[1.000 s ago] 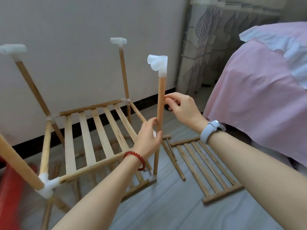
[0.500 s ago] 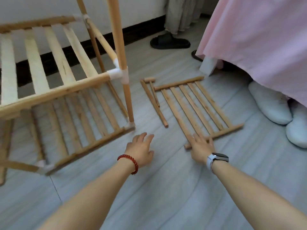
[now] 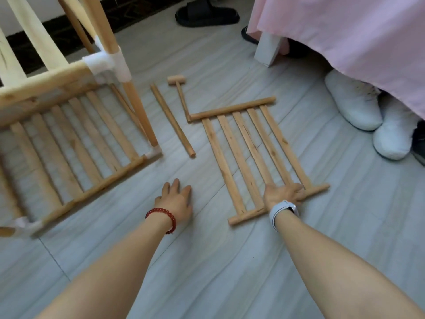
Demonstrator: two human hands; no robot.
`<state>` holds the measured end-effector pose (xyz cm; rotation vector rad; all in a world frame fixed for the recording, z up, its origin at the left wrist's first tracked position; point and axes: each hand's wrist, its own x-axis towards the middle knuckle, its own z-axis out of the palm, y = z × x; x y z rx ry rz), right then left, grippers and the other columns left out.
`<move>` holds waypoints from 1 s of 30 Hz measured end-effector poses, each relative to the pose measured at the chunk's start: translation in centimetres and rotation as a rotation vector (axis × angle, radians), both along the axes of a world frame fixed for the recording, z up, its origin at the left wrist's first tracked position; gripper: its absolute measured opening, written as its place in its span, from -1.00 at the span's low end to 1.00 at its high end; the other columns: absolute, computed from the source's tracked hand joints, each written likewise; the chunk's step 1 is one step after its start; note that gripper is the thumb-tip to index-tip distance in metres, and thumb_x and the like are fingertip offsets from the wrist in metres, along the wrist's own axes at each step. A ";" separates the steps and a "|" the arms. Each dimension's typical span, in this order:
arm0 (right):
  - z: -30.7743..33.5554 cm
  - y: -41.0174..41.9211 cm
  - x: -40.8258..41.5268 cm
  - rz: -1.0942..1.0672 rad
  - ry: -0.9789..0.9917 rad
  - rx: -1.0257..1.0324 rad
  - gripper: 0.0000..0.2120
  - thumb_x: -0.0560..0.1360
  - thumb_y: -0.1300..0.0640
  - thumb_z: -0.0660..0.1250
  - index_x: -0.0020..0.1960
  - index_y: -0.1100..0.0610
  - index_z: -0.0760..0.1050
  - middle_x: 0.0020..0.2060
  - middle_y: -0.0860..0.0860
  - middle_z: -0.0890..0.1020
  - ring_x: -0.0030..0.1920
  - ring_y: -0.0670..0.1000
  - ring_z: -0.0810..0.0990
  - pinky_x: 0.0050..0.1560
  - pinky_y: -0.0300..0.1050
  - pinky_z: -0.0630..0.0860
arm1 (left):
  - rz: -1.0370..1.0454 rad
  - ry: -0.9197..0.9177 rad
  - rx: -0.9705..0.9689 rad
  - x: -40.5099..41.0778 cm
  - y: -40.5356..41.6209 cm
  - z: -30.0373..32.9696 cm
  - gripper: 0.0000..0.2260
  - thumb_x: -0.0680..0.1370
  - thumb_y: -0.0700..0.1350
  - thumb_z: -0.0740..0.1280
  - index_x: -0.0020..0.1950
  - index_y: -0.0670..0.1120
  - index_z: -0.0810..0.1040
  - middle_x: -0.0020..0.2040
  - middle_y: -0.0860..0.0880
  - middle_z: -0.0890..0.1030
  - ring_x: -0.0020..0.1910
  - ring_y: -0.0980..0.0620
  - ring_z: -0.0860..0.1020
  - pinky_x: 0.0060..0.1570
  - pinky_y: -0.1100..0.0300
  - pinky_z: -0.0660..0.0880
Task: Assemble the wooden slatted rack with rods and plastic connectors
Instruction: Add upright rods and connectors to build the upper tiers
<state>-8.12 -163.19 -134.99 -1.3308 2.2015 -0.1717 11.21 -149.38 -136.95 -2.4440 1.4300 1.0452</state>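
The loose slat panel (image 3: 253, 155) lies flat on the floor (image 3: 207, 261). The right hand (image 3: 281, 194) grips its near bar. The left hand (image 3: 177, 201) rests spread on bare floor beside it. A loose rod (image 3: 172, 119) and small mallet (image 3: 179, 93) lie between the panel and the half-built rack (image 3: 69, 134). White slippers (image 3: 368, 116) sit near the panel's far side.
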 end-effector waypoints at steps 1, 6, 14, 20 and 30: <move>0.1 0.5 -0.2 -0.075 -0.068 0.031 -0.41 0.50 0.15 0.26 0.40 0.35 0.08 0.33 0.26 0.24 0.32 0.30 0.33 0.24 0.07 0.36 | 0.002 0.006 -0.003 -0.3 0.0 0.1 -0.56 0.59 0.00 0.11 0.46 0.03 0.15 0.51 -0.09 0.01 0.49 -0.17 -0.04 0.36 -0.12 0.24; -1.3 1.4 -1.4 -0.274 -0.335 0.157 -0.52 0.54 0.24 0.22 0.41 0.31 0.20 0.35 0.23 0.36 0.32 0.21 0.39 0.20 -0.02 0.37 | 0.015 0.066 -0.035 -1.1 0.1 0.8 -0.61 0.61 -0.05 0.12 0.44 -0.05 0.24 0.46 -0.13 0.14 0.45 -0.14 0.10 0.34 -0.05 0.27; 6.6 -2.7 0.6 -0.232 -0.270 -0.115 -0.62 0.59 0.19 0.12 0.35 0.29 0.14 0.27 0.29 0.40 0.12 0.29 0.52 -0.04 -0.03 0.41 | 0.012 0.115 -0.197 0.7 -3.4 6.8 -0.56 0.62 -0.05 0.14 0.49 -0.06 0.18 0.49 -0.11 0.16 0.41 -0.11 0.27 0.35 0.03 0.30; 16.3 -6.9 5.1 -0.015 -0.472 -0.451 -0.67 0.56 0.17 0.13 0.30 0.20 0.21 0.24 0.16 0.44 0.07 0.30 0.53 0.04 0.04 0.45 | -0.118 -0.038 -0.528 2.8 -8.5 18.6 -0.62 0.62 -0.09 0.13 0.44 -0.05 0.27 0.40 -0.08 0.29 0.28 -0.08 0.39 0.23 0.02 0.40; 35.2 -10.7 12.6 0.386 -0.518 -1.009 -0.70 0.57 0.17 0.16 0.29 0.14 0.28 0.09 0.05 0.50 -0.21 0.04 0.40 -0.35 -0.14 0.26 | -0.270 -0.346 -1.030 5.1 -13.2 40.5 -0.64 0.62 -0.11 0.14 0.43 -0.03 0.29 0.35 0.00 0.35 0.23 0.02 0.42 0.02 0.19 0.49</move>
